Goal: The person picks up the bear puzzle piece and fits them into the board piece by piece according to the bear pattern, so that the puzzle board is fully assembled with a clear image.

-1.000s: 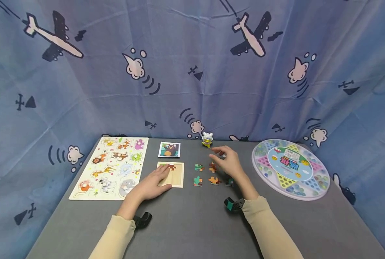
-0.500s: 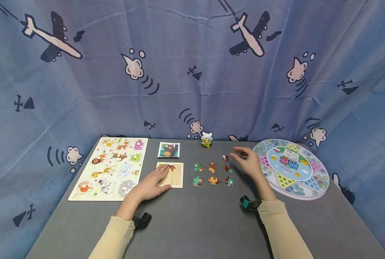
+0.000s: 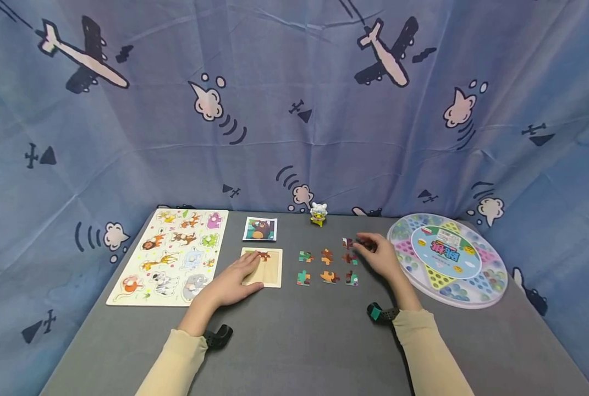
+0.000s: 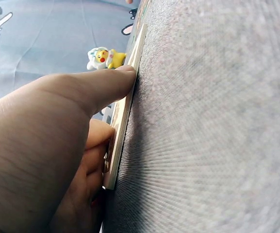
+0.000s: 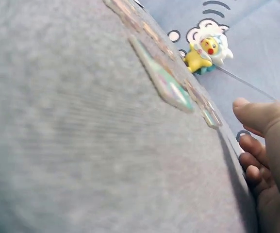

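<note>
My left hand [image 3: 235, 279] rests on a small square wooden puzzle tray [image 3: 273, 275], fingers over its left part and thumb at the near edge. A brown puzzle piece [image 3: 264, 256] lies in the tray's upper part. In the left wrist view the thumb [image 4: 115, 82] meets the tray's side [image 4: 123, 133]. My right hand [image 3: 380, 257] is just right of the loose pieces, with nothing seen in its loosely bent fingers. Nearest to it are a dark piece [image 3: 347, 243], a brown-and-green piece [image 3: 350, 258] and a teal-and-brown piece [image 3: 351, 278]. The right wrist view shows its thumb [image 5: 256, 114] apart from the fingers.
A bear picture card [image 3: 260, 229] lies behind the tray. Further loose pieces [image 3: 326, 256] lie mid-table. An animal board [image 3: 175, 256] is at left, a round game board [image 3: 445, 258] at right. A small yellow-and-white figurine [image 3: 318, 213] stands at the back near the curtain.
My right hand has moved right from above the loose pieces to beside them, uncovering the right-hand column. It then dipped slightly. My left hand has stayed on the tray.
</note>
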